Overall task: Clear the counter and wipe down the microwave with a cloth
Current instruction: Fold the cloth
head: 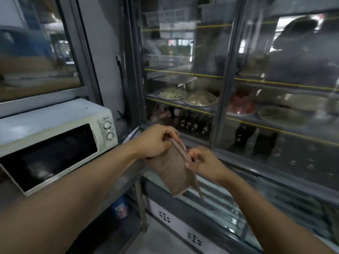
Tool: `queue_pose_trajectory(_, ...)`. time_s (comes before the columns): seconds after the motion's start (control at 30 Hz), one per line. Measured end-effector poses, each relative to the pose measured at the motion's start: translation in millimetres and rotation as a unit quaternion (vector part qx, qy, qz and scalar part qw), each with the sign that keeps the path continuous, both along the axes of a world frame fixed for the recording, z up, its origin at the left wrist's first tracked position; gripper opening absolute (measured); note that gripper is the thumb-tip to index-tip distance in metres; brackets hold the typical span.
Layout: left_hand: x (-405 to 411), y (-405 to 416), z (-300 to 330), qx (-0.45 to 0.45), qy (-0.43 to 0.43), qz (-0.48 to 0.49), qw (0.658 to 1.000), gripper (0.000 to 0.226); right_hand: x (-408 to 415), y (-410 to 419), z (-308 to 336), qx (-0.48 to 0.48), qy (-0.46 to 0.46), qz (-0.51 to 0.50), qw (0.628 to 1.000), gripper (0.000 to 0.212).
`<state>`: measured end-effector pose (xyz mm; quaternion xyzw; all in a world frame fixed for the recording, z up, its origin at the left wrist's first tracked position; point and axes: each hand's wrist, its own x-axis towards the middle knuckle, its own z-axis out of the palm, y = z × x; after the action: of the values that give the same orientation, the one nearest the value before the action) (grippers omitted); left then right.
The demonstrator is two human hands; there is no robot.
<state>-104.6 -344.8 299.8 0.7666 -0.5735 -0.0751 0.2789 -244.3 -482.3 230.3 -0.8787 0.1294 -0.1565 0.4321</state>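
Folding or straightening a brown cloth (170,167), the left hand (156,142) and right hand (203,164) each pinch its upper edge in mid-air, just right of the white microwave (55,136) on the counter (126,173). Wiping seems not yet begun; whether the counter is cleared is hard to tell, since little of it shows.
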Motion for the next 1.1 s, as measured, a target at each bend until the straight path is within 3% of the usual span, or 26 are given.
queue_pose_trajectory(0.07, -3.2, -3.2, -1.2, 0.024, -0.031, 0.039, 0.998, 0.019, 5.9, -14.9, -4.2, -0.010, -0.001, 0.028, 1.000, 0.012)
queue_pose_trajectory(0.17, -1.9, -3.1, -6.9, 0.056, -0.063, 0.088, 0.993, 0.021, 13.5, -31.5, -5.9, 0.027, -0.001, 0.051, 0.998, 0.027)
queue_pose_trajectory(0.33, 1.4, 3.0, -11.1, 0.068, 0.020, 0.075, 0.995, 0.015, 35.2, -43.8, -5.9, 0.061, -0.038, 0.125, 0.990, 0.033)
queue_pose_trajectory(0.5, 13.9, 5.1, -5.3, 0.086, 0.050, 0.057, 0.993, 0.015, 70.1, -48.0, -5.5, 0.105, 0.019, 0.233, 0.967, 0.031)
queue_pose_trajectory(0.63, 32.0, 9.8, -2.7, 0.077, 0.104, 0.045, 0.991, 0.009, 93.6, -39.1, -3.9, 0.149, 0.056, 0.242, 0.957, 0.026)
queue_pose_trajectory(0.77, 53.8, 20.8, -11.4, 0.037, 0.097, 0.078, 0.991, 0.007, 118.6, -35.1, -3.7, 0.161, 0.054, 0.233, 0.957, 0.035)
queue_pose_trajectory(0.93, 85.4, 39.3, -43.1, -0.030, 0.088, 0.180, 0.979, 0.015, 152.4, -29.4, -9.7, 0.095, 0.060, 0.173, 0.979, 0.024)
queue_pose_trajectory(1.03, 99.4, 42.8, -63.9, -0.074, 0.123, 0.250, 0.958, 0.023, 173.4, -24.4, -19.0, 0.071, 0.106, 0.215, 0.968, 0.022)
queue_pose_trajectory(1.1, 105.2, 43.8, -74.9, -0.130, 0.179, 0.308, 0.925, 0.023, 186.4, -18.9, -22.6, 0.049, 0.129, 0.250, 0.958, 0.016)
